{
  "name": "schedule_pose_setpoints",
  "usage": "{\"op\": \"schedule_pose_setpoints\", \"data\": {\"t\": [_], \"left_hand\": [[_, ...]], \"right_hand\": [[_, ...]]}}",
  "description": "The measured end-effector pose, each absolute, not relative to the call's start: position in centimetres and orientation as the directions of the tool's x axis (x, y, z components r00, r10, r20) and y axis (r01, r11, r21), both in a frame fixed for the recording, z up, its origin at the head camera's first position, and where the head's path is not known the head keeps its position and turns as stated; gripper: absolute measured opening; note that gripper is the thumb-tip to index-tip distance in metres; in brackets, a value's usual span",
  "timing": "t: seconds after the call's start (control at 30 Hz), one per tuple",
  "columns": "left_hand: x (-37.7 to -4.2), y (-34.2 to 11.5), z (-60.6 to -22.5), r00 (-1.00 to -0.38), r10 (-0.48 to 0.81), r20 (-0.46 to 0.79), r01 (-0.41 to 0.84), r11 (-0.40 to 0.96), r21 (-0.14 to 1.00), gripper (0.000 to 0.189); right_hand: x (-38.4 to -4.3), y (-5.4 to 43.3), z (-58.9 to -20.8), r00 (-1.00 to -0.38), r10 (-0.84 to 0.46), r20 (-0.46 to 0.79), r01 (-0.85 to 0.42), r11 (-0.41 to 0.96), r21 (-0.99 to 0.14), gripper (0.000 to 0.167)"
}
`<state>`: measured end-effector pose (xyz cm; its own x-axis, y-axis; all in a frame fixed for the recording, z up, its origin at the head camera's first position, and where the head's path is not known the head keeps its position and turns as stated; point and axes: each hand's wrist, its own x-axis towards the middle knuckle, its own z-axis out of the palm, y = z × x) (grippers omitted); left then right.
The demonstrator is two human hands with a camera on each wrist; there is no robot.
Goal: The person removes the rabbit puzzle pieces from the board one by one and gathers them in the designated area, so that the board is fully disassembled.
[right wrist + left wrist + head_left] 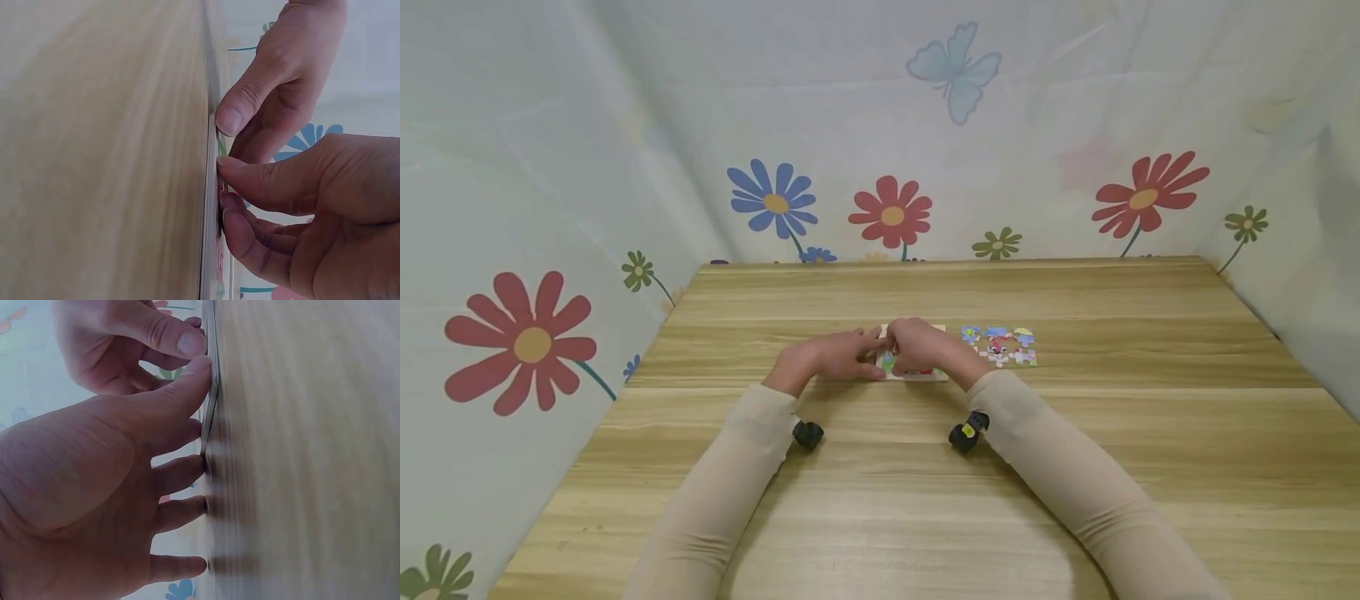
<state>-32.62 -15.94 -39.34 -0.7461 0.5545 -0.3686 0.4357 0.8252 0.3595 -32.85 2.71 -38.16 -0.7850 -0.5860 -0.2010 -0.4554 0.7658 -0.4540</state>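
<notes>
A small jigsaw puzzle board (917,378) with a pale rim lies flat on the table, partly covered by both hands. My left hand (842,354) rests at its left edge; in the left wrist view the thumb touches the board's rim and the other fingers reach down, fairly straight, to the board and tabletop. Over the board's picture, my right hand (917,343) pinches a small puzzle piece (222,185) between thumb and fingertips, close against the surface. Most of that piece is hidden by the fingers. The two hands are close together.
Several loose puzzle pieces (997,351), with blue, pink and white print, lie together just right of the board. The wooden table (880,500) extends around them. A cloth backdrop (1037,142) with printed flowers stands behind and along the sides.
</notes>
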Motion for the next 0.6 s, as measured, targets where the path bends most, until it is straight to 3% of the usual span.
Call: {"op": "schedule_pose_setpoints", "data": {"t": [0.6], "left_hand": [[-32.79, -15.93, -39.26, -0.733, 0.587, -0.344, 0.47, 0.803, 0.368, 0.075]], "right_hand": [[-32.64, 2.65, -38.25, -0.799, -0.573, -0.184, -0.412, 0.744, -0.527, 0.035]]}}
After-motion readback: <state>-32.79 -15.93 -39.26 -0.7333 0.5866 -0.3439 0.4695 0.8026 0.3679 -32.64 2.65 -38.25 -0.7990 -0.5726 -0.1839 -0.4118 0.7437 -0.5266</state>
